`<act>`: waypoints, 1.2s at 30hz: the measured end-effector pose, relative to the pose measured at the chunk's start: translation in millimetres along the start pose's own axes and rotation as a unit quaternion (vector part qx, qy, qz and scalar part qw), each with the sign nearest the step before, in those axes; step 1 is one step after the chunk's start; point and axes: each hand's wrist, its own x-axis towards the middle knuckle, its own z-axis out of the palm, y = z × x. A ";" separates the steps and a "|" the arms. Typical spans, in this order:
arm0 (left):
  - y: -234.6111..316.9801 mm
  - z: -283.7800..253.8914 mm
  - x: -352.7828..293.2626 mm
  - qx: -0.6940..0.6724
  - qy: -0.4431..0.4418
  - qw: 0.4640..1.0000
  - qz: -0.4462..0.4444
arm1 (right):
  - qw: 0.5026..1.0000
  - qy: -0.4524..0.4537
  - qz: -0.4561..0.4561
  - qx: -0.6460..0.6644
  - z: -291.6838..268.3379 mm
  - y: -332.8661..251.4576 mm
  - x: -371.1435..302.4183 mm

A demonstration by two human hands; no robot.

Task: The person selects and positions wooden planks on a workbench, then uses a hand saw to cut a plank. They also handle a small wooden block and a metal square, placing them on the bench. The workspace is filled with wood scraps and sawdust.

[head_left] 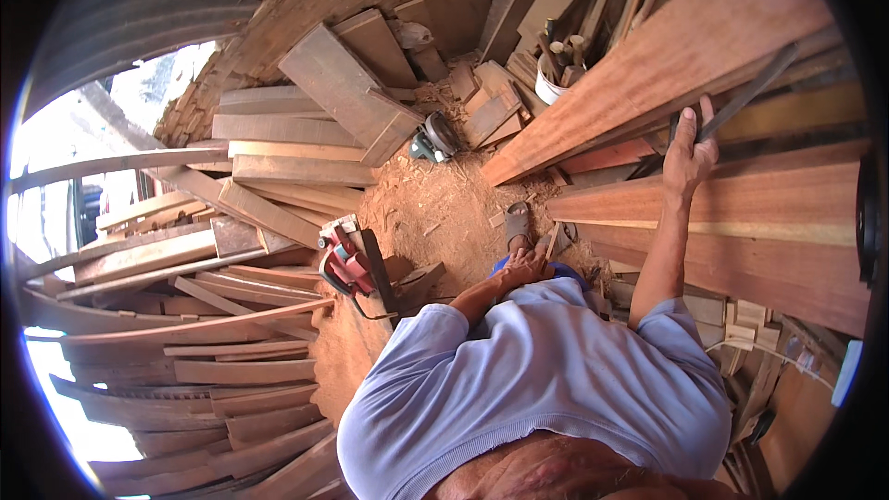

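My right hand (692,153) reaches out over the boards at the right. Its fingers close on a long dark flat blade (755,91), which looks like part of a carpenter's square. A broad reddish-brown board (667,46) slants up beyond it, and another wide plank (732,245) lies under my right forearm. My left hand (526,265) rests low in front of me on blue shorts (565,271), fingers stretched out over the knee. Beside its fingertips shows a thin pale strip (554,241); whether the hand touches it I cannot tell.
On the left a red power tool (348,264) stands near stacked planks (269,370). A green circular saw (433,139) sits ahead on sawdust (417,199). Farther back, a white bucket (548,88) holds hand tools. Loose boards (343,83) lean by the far wall.
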 end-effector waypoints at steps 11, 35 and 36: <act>-11.6 -11.9 2.8 -0.070 0.001 0.998 -0.002 | 1.000 0.000 0.003 -0.029 18.5 13.0 -9.7; -7.6 4.1 32.7 0.046 -0.013 0.999 0.022 | 0.996 0.016 -0.014 -0.088 32.6 28.5 -17.2; -13.5 7.5 22.6 0.034 -0.005 0.999 0.019 | 0.997 -0.002 -0.034 -0.072 32.5 31.5 -17.4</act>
